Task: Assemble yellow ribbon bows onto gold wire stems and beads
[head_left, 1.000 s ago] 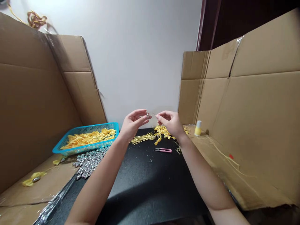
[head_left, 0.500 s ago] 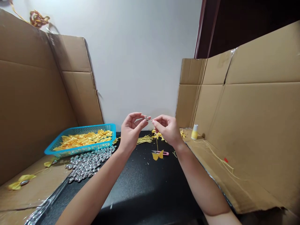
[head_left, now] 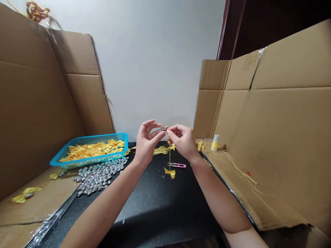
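Note:
Between thumb and fingertips, my left hand (head_left: pixel 147 139) pinches a small silver bead (head_left: pixel 163 128). My right hand (head_left: pixel 182 139) is closed in a pinch right beside the bead, its fingertips meeting those of the left. From the right fingers a thin yellow cord (head_left: pixel 170 156) hangs down, with a yellow ribbon bow (head_left: pixel 170 172) at its lower end. How the cord passes at the bead is too small to make out. Below the hands, pink thread snips (head_left: pixel 178 165) lie on the black table (head_left: pixel 155 206).
A blue basket (head_left: pixel 55 160) of yellow bows stands at left, with many silver beads (head_left: pixel 98 175) spread before it. Cut yellow cords (head_left: pixel 160 150) lie behind my hands. A thread spool (head_left: pixel 214 143) stands at right. Cardboard walls (head_left: pixel 289 131) flank both sides.
My right fingertips have come closer to the bead and now meet the left hand. The hanging bow has turned and swung slightly left. The view has shifted a little.

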{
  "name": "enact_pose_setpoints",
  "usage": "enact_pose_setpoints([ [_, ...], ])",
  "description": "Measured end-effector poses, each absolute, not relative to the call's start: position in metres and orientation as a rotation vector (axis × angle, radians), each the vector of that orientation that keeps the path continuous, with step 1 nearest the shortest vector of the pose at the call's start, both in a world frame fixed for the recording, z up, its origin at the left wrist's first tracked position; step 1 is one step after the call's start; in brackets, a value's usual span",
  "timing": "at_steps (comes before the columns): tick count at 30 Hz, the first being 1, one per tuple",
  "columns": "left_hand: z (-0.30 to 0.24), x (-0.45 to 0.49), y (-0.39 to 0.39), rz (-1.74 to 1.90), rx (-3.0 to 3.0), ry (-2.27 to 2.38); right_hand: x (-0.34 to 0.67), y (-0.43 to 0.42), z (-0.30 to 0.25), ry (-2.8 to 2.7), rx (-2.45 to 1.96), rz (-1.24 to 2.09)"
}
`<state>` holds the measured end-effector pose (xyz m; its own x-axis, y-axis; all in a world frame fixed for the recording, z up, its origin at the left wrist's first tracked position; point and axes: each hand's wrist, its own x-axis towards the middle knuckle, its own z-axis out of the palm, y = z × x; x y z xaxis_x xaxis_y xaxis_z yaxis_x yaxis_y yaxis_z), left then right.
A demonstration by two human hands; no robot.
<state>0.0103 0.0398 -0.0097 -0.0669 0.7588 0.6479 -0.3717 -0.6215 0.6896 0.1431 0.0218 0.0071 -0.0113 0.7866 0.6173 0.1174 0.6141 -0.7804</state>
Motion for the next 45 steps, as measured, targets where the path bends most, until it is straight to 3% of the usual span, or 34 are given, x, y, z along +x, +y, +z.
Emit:
enact_pose_setpoints([
  [6,-0.006,0.0,0.047,1.593,1.468,0.687,0.139,0.03,0.002,-1.511,-0.742,0.71],
  [14,0.009,-0.025,0.048,1.495,1.72,0.826,0.138,0.04,0.0,-1.606,-0.724,1.051],
  [22,0.013,-0.033,0.049,1.506,1.753,0.873,0.149,0.049,-0.002,-1.656,-0.85,0.72],
  [35,0.007,-0.022,0.047,1.454,1.8,0.78,0.14,0.051,-0.005,-1.652,-0.577,1.0],
  [39,-0.002,-0.03,0.062,1.147,1.821,0.78,0.142,0.053,-0.004,-1.578,-0.62,0.957],
  [45,-0.037,-0.037,0.094,0.295,1.752,0.997,0.148,0.053,0.001,-1.532,-0.628,0.942],
])
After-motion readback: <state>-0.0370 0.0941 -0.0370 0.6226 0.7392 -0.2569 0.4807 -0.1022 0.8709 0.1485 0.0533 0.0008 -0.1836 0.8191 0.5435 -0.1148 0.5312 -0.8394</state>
